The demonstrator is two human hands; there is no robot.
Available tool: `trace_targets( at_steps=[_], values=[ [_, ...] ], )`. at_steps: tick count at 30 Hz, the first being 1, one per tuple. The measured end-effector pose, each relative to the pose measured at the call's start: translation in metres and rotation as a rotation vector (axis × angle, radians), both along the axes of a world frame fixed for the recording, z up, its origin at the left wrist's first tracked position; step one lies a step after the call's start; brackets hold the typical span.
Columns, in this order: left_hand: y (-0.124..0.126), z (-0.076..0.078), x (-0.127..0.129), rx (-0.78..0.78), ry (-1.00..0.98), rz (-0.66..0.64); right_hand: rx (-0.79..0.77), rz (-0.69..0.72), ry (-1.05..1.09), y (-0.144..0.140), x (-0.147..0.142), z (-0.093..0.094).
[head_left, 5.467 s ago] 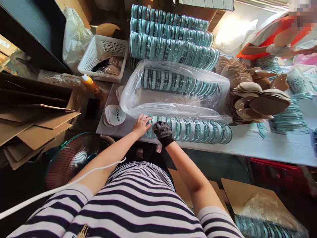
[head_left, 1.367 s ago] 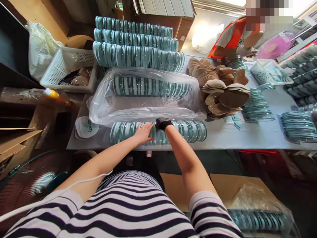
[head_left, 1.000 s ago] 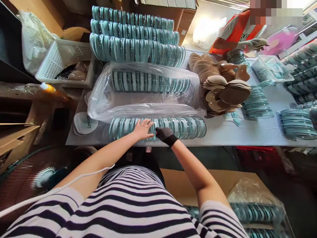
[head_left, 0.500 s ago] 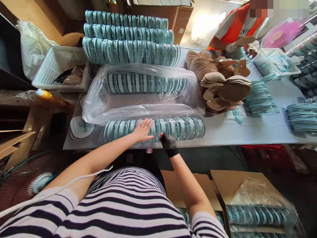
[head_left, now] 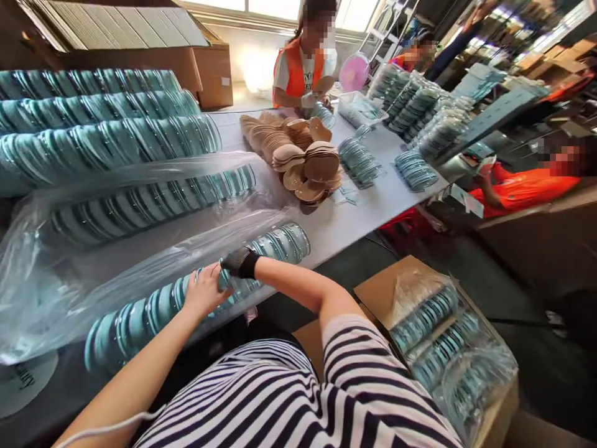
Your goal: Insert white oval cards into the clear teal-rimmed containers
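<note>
Here, left hand [head_left: 204,292] and gloved right hand [head_left: 239,262] on teal row [head_left: 153,308], at table edge [head_left: 354,233]

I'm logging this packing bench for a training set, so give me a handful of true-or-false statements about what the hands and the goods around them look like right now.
1. The right hand wears a dark glove. True.
2. The left hand is gloved too. False: it is bare.
3. Both hands rest on the near row of teal discs at the table edge. True.
4. A row of discs lies inside the clear plastic bag behind the near row. True.
5. The tan pads are heaped in the cardboard box on the floor. False: they lie on the table; the box holds bagged teal discs.
</note>
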State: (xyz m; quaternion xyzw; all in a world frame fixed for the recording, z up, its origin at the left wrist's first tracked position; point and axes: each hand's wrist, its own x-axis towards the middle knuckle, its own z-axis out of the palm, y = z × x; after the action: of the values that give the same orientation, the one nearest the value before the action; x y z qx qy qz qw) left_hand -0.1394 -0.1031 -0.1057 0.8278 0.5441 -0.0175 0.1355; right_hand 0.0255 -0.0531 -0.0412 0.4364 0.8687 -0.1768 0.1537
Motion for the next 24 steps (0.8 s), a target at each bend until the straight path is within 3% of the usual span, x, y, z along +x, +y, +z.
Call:
trace_targets(
  at_steps=[5,8,10,12,15,18,21,24],
  values=[
    [-0.006,0.006,0.009,-0.013,-0.015,0.028,-0.072,-0.115,0.104,-0.082,0.04,-0.058],
    [-0.004,0.009,0.008,-0.046,-0.009,0.048,-0.126,-0.174,0.1,-0.11,0.047,-0.09],
    [-0.004,0.01,0.006,-0.073,0.001,0.057,-0.146,-0.209,0.098,-0.119,0.047,-0.099],
    [-0.004,0.012,0.005,-0.092,0.012,0.064,-0.145,-0.243,0.102,-0.118,0.05,-0.097],
    [-0.001,0.016,0.012,-0.079,-0.001,0.036,-0.073,-0.314,0.123,-0.093,0.064,-0.073],
    [0.009,0.018,0.034,-0.076,-0.044,-0.023,0.064,-0.395,0.033,-0.034,0.074,-0.039],
    [0.019,0.015,0.057,-0.131,-0.043,-0.011,-0.01,-0.29,-0.11,0.031,0.062,-0.015],
    [0.022,0.009,0.066,-0.116,-0.05,-0.001,-0.104,-0.187,-0.144,0.067,0.035,-0.008]
  ],
)
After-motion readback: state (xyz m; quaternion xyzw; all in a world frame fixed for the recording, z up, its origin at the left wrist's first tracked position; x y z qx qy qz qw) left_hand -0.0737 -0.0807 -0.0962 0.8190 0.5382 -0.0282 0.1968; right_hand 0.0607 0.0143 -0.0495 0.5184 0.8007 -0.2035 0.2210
